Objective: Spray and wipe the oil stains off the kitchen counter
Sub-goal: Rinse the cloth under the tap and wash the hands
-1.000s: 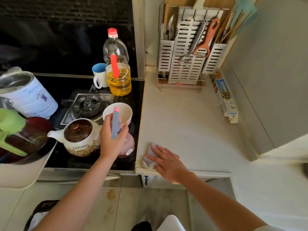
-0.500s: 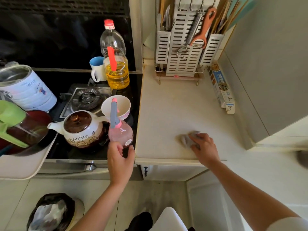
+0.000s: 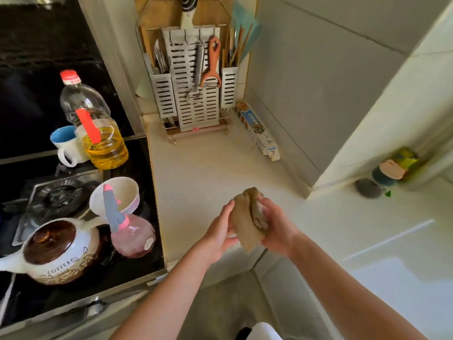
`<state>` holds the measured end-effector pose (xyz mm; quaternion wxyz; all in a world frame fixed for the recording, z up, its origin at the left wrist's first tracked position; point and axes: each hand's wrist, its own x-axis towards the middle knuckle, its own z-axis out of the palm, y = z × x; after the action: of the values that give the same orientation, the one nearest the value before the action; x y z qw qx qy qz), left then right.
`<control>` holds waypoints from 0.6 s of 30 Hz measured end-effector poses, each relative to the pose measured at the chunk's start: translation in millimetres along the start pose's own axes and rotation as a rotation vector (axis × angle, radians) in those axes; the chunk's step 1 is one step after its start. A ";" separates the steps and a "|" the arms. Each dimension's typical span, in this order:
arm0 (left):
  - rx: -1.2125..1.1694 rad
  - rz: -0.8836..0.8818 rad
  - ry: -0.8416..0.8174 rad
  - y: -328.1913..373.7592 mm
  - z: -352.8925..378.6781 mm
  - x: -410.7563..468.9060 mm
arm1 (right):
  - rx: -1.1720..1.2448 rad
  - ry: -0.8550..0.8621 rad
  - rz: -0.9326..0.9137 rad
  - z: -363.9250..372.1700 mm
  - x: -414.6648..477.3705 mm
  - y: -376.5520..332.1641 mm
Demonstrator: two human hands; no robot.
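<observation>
Cloth (image 3: 247,220) handling replaces wiping at this moment: half a second ago our right hand (image 3: 275,225) pressed the rag flat against the table (image 3: 196,173), whereas now we hold it lifted clear of the surface, above the front edge. Our left hand (image 3: 219,233), which was drawing back from the spray bottle (image 3: 127,228), now joins the right, and both hands curl their fingers around the crumpled, brownish cloth from opposite sides. The spray bottle stands released on the black stove top (image 3: 144,263), just beside the coffee pot (image 3: 57,251) and in front of the white bowl (image 3: 120,193). We judge that the cloth is being refolded to present a cleaner face, so spraying appears finished for this pass. The pale table shows no distinct oil stain that we can resolve.
</observation>
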<state>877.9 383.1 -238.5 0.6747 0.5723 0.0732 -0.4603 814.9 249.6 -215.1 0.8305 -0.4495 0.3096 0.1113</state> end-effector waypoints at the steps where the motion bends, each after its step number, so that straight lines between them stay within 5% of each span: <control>1: -0.014 0.006 -0.027 1.1 3.1 -1.5 | 0.021 0.015 -0.018 -0.5 -4.6 2.1; 9: 0.282 0.070 -0.246 -9.6 40.8 -11.9 | 0.192 0.519 -0.238 -34.7 -69.1 45.6; 13: 0.420 0.046 -0.389 -27.7 84.4 -25.0 | 0.445 0.620 -0.316 -57.0 -124.6 63.2; 18: 0.549 0.024 -0.632 -62.7 148.3 -49.9 | 0.313 0.771 -0.452 -89.9 -198.4 95.3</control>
<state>742.0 290.3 -201.9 0.4916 0.5624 -0.2695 -0.6078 578.1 249.3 -194.2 0.7161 -0.3836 0.5028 -0.2955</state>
